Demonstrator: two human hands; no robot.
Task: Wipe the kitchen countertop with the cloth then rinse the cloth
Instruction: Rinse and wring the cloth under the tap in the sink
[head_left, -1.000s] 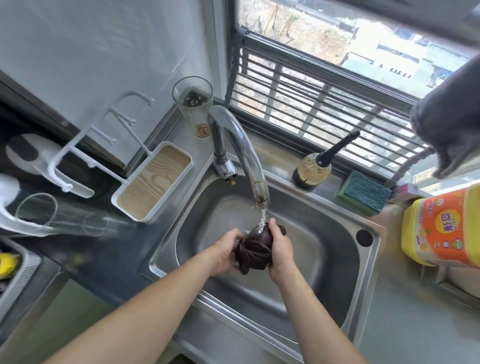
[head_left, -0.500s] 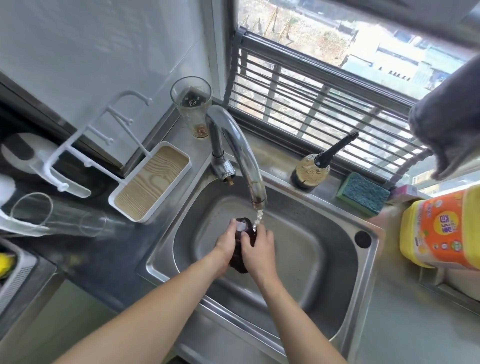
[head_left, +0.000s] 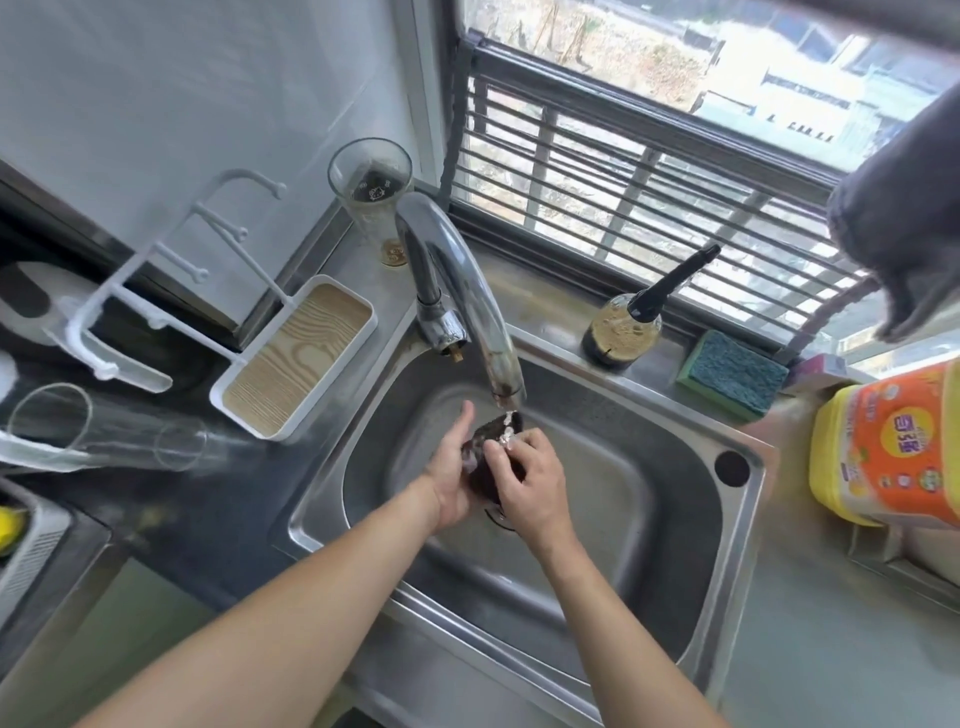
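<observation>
cloth (head_left: 491, 449), dark, bunched under running faucet (head_left: 467, 301) over sink (head_left: 675, 519). left hand (head_left: 452, 478) cups it, thumb raised; right hand (head_left: 530, 480) fingers curl over it, apparently squeezing.

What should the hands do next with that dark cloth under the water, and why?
Probably squeeze it. Both hands grip the bunched dark cloth under the curved chrome tap, whose stream lands on it over the steel sink; wringing would flush the dirt.

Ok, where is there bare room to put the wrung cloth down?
Bare steel: the sink rim corner between sponge and round hole, and the counter right of the sink. The back ledge is crowded: glass, bottle, sponge.
</observation>
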